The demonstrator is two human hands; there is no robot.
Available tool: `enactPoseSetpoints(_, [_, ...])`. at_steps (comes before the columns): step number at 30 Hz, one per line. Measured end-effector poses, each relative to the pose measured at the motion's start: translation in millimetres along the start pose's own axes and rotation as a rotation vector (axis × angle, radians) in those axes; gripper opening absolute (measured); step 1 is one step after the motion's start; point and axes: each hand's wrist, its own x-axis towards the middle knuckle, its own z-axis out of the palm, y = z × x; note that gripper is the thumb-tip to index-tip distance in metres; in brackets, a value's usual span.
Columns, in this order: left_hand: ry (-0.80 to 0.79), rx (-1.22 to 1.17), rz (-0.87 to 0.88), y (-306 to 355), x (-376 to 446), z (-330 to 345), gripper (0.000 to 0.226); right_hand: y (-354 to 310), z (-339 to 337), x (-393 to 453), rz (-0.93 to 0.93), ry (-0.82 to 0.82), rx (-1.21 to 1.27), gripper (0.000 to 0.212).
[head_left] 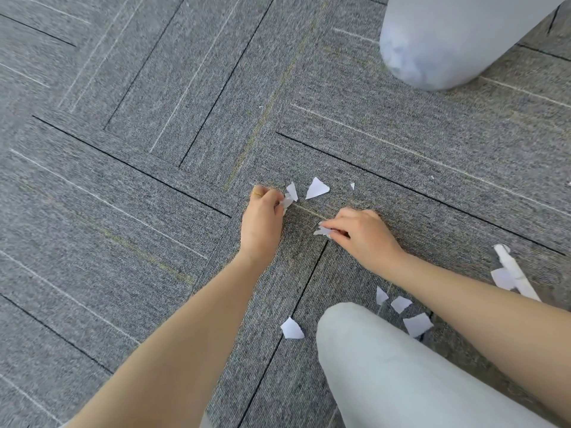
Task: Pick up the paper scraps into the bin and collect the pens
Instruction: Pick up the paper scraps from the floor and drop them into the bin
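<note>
Kneeling on grey carpet (123, 211); pale knee (386, 366) is the landmark. Translucent bin (448, 41) far beyond knee, paper inside. Left hand (262, 217) ahead of knee, fingers pinching scraps (289, 197). Right hand (361, 231) just ahead, pinching another scrap (323, 231). Triangular scrap (316, 188) loose beyond both hands. Smaller pieces (417, 324) beside knee.

White torn paper scraps on grey carpet. Triangular scrap (317, 188) lies flat at centre, tiny sliver (352, 185) just right of it. Crumpled pieces (289, 195) pinched at left, another small bunch (323, 231) pinched at centre. Near group: one (291, 328), three more (401, 304) to its right. Long strip pile (509, 273) at right. Translucent bin (445, 41) far right, scraps inside.
</note>
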Motion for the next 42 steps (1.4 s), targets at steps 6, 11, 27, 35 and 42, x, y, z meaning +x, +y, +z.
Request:
enactPoseSetpoints(6, [-0.046, 0.118, 0.106, -1.1, 3.7, -4.2, 0.018, -1.6, 4.4, -1.5, -0.021, 0.066, -0.028, 0.018])
enactPoseSetpoints(11, [-0.119, 0.178, 0.115, -0.5, 10.7, -8.4, 0.018, -3.0, 2.3, -0.9, -0.046, 0.045, -0.086, 0.019])
enactPoseSetpoints(27, [-0.047, -0.039, 0.012, 29.6, 15.5, 13.9, 0.017, 18.4, -15.1, -2.4, 0.242, 0.190, 0.141, 0.012])
enactPoseSetpoints(35, [-0.009, -0.105, -0.049, 24.7, 15.2, 15.9, 0.014, 13.3, -8.5, -2.9, 0.273, 0.230, 0.238, 0.031])
enactPoseSetpoints(42, [-0.208, -0.206, -0.009, 42.1, 30.5, 10.5, 0.033, 12.7, 1.1, -3.7, 0.237, 0.342, 0.216, 0.017])
